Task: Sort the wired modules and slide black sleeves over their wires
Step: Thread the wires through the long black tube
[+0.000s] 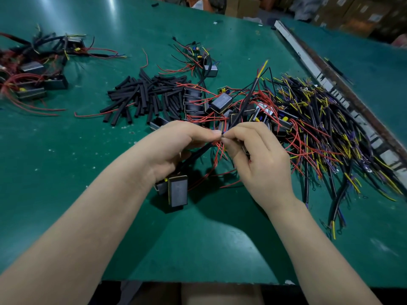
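While both hands meet over the green table [66,172], the left hand [174,148] and right hand [257,159] pinch wires at their fingertips.

Left thumb and forefinger are curled round a black sleeve [198,151] that runs down to a dark module [178,190] hanging just under the left wrist; the right hand's fingers pinch a sleeved cable [244,102] that slants up and away to bare yellow and red wire tips [263,68]. Loose red wires [218,150] spill between the two hands. Just beyond the hands lies a heap of unsorted modules [220,102], with a pile of loose black sleeves [143,95] to its left and a mass of black, yellow and purple cables [326,128] to the right. Far left sits a separate cluster of finished modules [33,73].
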A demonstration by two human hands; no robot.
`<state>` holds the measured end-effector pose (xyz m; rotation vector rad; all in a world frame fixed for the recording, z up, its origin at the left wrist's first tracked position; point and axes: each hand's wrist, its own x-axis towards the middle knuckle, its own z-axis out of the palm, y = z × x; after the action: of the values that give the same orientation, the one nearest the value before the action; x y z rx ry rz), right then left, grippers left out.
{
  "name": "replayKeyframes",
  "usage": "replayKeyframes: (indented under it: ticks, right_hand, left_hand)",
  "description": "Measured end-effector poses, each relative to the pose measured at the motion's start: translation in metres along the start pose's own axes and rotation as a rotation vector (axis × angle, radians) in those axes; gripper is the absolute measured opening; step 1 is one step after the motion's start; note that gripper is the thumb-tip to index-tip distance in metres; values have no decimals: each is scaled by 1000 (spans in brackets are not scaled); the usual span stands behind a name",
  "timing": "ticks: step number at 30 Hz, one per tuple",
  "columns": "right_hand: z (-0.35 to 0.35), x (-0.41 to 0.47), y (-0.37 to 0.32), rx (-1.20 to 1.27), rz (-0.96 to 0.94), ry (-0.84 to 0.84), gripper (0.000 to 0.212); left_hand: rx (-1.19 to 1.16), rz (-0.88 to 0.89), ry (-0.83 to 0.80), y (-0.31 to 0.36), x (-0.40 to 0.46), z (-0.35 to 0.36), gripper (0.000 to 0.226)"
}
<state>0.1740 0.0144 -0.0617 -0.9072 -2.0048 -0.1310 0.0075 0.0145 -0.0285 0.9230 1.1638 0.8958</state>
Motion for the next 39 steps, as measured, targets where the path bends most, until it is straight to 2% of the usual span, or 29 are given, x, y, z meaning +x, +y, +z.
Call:
replayKeyframes:
  ticks: [2, 13, 18, 21, 24, 28, 32, 34, 36, 39]
  right_hand:
    - [-1, 0, 1, -9, -1, -4, 13]
    - [1, 0, -4, -50, 140, -186, 10]
    - [4, 2, 1, 112, 164, -227, 11]
    - [5, 3, 1, 218, 260, -227, 13]
    - [6, 1, -4, 263, 352, -250, 6]
    - [5, 3, -7, 364, 553, -301, 13]
    - [3, 5, -8, 590, 762, -260, 19]
    - [2, 5, -8, 511, 657, -245, 15]
    - [-2, 6, -5, 307, 426, -192, 7]
    - [-9, 7, 6, 56, 147, -146, 17]
  left_hand:
    - [19, 18, -13, 0, 0, 0, 7]
    - [189, 88, 63, -2, 3, 0, 8]
    - [270, 166, 86, -6, 5, 1, 14]
    - [367, 271, 99, -9, 1, 5, 18]
    - [662, 452, 206, -11, 2, 7, 22]
    - [979, 624, 387, -14, 2, 13, 5]
    - [1065, 799, 441, -19, 2, 12, 1]
    - [1020, 757, 432, -17, 2, 10, 1]
    - [980, 692, 399, -15, 3, 9, 4]
    - [949, 613, 343, -13, 3, 9, 11]
